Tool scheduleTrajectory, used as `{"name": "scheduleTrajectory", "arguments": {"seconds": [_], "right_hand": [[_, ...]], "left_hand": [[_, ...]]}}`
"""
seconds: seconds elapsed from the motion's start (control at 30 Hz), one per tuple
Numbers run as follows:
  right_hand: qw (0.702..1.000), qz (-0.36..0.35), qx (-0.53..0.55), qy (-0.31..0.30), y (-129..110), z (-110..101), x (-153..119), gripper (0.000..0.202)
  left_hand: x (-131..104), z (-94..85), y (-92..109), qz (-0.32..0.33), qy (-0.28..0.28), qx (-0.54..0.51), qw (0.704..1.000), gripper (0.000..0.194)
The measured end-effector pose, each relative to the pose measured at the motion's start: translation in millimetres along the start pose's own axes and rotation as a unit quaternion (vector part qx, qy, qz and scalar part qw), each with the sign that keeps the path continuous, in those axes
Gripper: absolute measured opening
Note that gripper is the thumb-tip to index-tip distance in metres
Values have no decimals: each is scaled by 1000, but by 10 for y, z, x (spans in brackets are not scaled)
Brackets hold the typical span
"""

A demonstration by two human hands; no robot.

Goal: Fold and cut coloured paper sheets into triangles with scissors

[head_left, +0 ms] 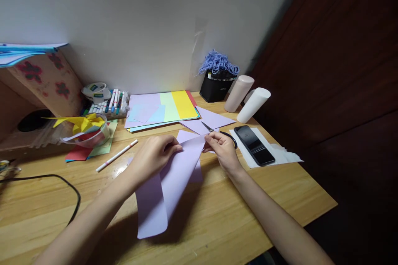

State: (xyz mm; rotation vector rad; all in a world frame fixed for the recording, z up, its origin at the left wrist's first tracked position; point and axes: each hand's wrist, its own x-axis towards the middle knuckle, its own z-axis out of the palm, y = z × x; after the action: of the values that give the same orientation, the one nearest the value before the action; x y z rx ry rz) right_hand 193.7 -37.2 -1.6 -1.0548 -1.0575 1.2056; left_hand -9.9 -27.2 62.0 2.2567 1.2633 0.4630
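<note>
A lilac sheet of paper (183, 174), bent over on itself, is held up above the wooden desk between both hands. My left hand (155, 155) is closed on its upper left edge, thumb on top. At the sheet's upper right corner, my right hand (220, 149) pinches the paper between thumb and fingers. Scissors (209, 127) with black handles lie just behind my right hand, which partly hides them. Beneath and behind the held sheet are more lilac paper pieces (217, 119), some cut to points.
Coloured sheets (169, 109) are stacked by the wall. A marker (116, 156) lies left, near a tub (104, 134) of paper scraps and a marker set (116, 101). Right are a phone (255, 145), two bottles (254, 105) and a black holder (216, 89) topped with blue yarn (219, 63).
</note>
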Motion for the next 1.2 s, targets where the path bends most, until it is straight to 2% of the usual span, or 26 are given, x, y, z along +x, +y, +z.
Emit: {"name": "scheduleTrajectory", "arguments": {"seconds": [0.17,0.37,0.53,0.7,0.83,0.93,1.0,1.03,1.2], "right_hand": [[1000,-6,-12,26,5,-33,28,25],[998,-8,-52,-29,-25,-33,15,32],[998,13,-61,-19,-36,-26,14,24],[998,34,-48,-35,-26,-13,-3,32],[999,42,11,-14,-6,1,-24,35],[991,89,50,-86,12,18,-31,35],[981,117,42,-146,32,33,-34,31],[979,124,36,-157,44,40,-36,28],[984,136,41,-107,98,69,-55,26]], "left_hand": [[-12,6,6,-5,-6,0,1000,22],[-11,19,-10,-13,-12,28,999,25],[34,-19,-83,5,-32,20,999,25],[64,-62,-117,12,-55,-11,998,27],[66,-24,-130,10,-48,-6,999,26],[77,20,-152,-5,-25,-14,1000,27],[84,49,-162,-15,-14,-28,999,28],[87,66,-164,-18,-13,-34,999,28],[92,200,-135,-32,-14,-50,998,28]]}}
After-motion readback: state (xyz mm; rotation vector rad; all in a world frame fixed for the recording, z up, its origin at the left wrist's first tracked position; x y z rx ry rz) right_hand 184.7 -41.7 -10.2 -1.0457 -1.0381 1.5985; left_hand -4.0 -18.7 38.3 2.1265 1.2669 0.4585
